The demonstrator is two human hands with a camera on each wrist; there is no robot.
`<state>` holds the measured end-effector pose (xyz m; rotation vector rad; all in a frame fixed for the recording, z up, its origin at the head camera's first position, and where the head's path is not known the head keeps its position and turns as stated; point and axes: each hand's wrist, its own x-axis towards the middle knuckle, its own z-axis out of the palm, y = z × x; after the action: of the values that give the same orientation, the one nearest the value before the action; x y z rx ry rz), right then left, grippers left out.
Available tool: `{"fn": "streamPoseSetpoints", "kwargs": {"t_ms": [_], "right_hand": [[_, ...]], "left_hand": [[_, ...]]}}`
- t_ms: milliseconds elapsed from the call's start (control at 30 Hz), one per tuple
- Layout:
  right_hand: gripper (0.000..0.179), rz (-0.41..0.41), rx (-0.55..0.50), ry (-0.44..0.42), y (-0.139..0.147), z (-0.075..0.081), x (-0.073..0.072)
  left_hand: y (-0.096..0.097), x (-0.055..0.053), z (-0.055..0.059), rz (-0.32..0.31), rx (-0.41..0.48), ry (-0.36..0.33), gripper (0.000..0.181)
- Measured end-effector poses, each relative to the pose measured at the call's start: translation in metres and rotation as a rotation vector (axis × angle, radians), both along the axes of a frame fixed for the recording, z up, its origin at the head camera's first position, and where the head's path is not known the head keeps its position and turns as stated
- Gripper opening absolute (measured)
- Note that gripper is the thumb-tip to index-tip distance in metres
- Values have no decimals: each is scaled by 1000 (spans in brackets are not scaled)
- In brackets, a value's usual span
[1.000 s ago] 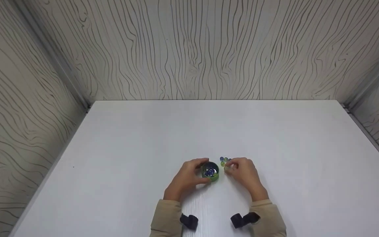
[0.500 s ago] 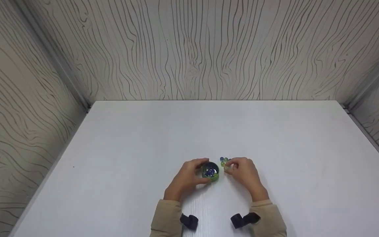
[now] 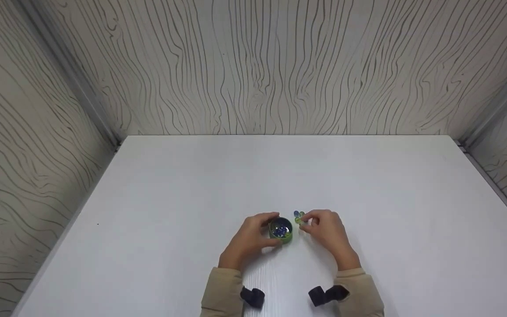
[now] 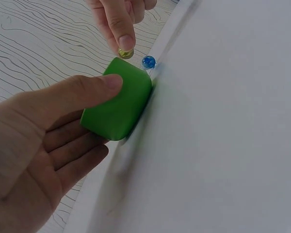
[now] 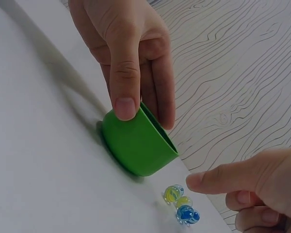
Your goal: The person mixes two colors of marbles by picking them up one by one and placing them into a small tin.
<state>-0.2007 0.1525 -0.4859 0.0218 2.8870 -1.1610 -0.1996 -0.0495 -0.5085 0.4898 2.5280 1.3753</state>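
Observation:
A small round green cup (image 3: 281, 231) sits on the white table with several blue and yellow-green marbles inside. My left hand (image 3: 248, 235) grips it from the left, thumb on the near side and fingers on the far side. The left wrist view shows the thumb against the green wall (image 4: 121, 104). Just right of the cup, my right hand (image 3: 329, 231) pinches a yellow marble (image 4: 126, 52) between thumb and forefinger. In the right wrist view that marble is hidden behind the thumb (image 5: 199, 181). Several loose blue and yellow marbles (image 5: 186, 213) lie beside the right fingertips.
The white table (image 3: 192, 176) reaches back to a wall (image 3: 258, 66) with a wood-grain pattern. Another patterned wall (image 3: 24, 176) stands at the left. Black straps with small camera mounts (image 3: 253, 297) are on both sleeves.
The loose marbles by the right fingertips have shifted slightly. Both hands and the cup are in almost the same places.

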Motion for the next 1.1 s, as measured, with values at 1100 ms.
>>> {"fn": "streamPoseSetpoints", "kwargs": {"t_ms": [1100], "right_hand": [[9, 57, -68, 81, -5, 11, 6]], "left_hand": [[0, 0, -2, 0, 3, 2, 66]]}}
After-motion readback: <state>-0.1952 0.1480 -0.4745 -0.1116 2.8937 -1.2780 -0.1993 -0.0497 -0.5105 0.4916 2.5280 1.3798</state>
